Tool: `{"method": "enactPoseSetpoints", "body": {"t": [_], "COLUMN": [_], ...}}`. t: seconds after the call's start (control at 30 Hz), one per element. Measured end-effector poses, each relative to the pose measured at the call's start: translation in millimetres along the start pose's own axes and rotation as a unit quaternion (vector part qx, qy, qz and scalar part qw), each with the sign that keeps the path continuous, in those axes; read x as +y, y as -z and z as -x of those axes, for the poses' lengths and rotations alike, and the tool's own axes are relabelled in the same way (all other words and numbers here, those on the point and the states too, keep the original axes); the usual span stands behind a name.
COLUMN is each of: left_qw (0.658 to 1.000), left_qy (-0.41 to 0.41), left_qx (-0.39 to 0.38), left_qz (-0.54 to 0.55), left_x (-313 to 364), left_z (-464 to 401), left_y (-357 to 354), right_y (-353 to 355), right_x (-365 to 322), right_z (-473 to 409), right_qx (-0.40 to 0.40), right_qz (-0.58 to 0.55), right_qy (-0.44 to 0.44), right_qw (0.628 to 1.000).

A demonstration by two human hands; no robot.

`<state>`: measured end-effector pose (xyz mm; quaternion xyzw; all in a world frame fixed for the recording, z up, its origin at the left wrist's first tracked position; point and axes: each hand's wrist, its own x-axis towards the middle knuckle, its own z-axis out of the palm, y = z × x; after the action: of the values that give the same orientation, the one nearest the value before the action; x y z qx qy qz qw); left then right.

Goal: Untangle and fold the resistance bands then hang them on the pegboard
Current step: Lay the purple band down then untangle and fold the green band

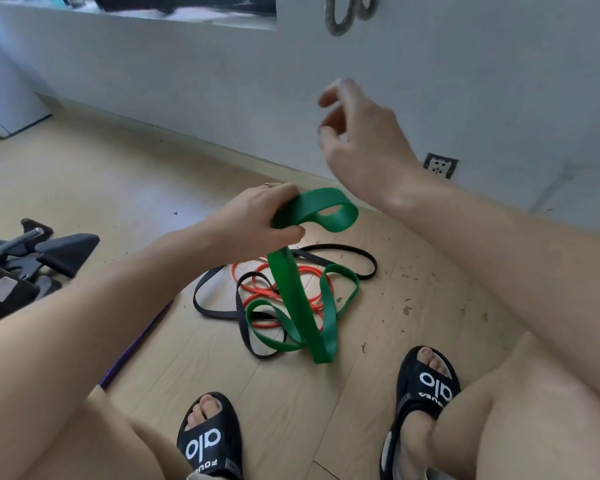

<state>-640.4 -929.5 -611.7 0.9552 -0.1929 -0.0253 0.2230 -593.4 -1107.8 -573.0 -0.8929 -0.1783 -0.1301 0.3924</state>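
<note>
My left hand point(257, 220) grips a wide green resistance band point(293, 292) near its upper loop, and the rest of it hangs down onto the floor. Beneath it lie a thin orange band point(257, 284) and a black band point(215, 306), tangled together with the green one. My right hand point(357, 140) is raised above and to the right of the green loop, fingers loosely curled, holding nothing. The pegboard itself is not in view.
A grey band point(340, 15) hangs on the white wall at the top. A wall socket point(440, 165) sits low on the right. Black equipment point(25, 261) stands on the left. A purple strip point(136, 344) lies on the wooden floor. My sandalled feet point(208, 441) are at the bottom.
</note>
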Motion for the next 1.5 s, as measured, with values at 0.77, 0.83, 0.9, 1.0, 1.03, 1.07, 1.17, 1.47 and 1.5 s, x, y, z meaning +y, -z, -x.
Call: {"method": "enactPoseSetpoints", "body": {"t": [0.77, 0.83, 0.9, 1.0, 1.03, 1.07, 1.17, 1.47, 1.5], "left_qw": [0.965, 0.969, 0.974, 0.984, 0.986, 0.988, 0.987, 0.992, 0.991], "left_qy": [0.084, 0.089, 0.086, 0.071, 0.064, 0.059, 0.063, 0.008, 0.009], "left_qx": [-0.046, -0.045, -0.038, -0.015, -0.003, 0.01, 0.032, 0.046, 0.04], "left_qz": [0.245, 0.224, 0.205, 0.163, 0.152, 0.144, 0.142, 0.115, 0.13], "left_x": [-6, -11, -18, -24, -25, -26, -26, -13, -14], "left_z": [0, -1, -1, -1, -1, -1, -2, -3, -2], "left_y": [-17, -13, -10, 0, 3, 5, 9, 7, 6], "right_y": [1, 10, 15, 17, 17, 16, 11, -13, -14], "right_x": [-2, 8, 22, 44, 48, 52, 52, 24, 24], "right_z": [-5, -10, -11, -6, -4, -2, 5, 5, 5], "right_qx": [-0.087, -0.095, -0.13, -0.197, -0.227, -0.257, -0.328, -0.315, -0.31], "right_qz": [-0.226, -0.252, -0.188, -0.055, -0.034, -0.013, 0.035, -0.113, -0.132], "right_qy": [-0.117, -0.123, -0.105, -0.095, -0.104, -0.116, -0.132, -0.076, -0.078], "right_qw": [0.963, 0.955, 0.968, 0.974, 0.968, 0.959, 0.935, 0.939, 0.938]}}
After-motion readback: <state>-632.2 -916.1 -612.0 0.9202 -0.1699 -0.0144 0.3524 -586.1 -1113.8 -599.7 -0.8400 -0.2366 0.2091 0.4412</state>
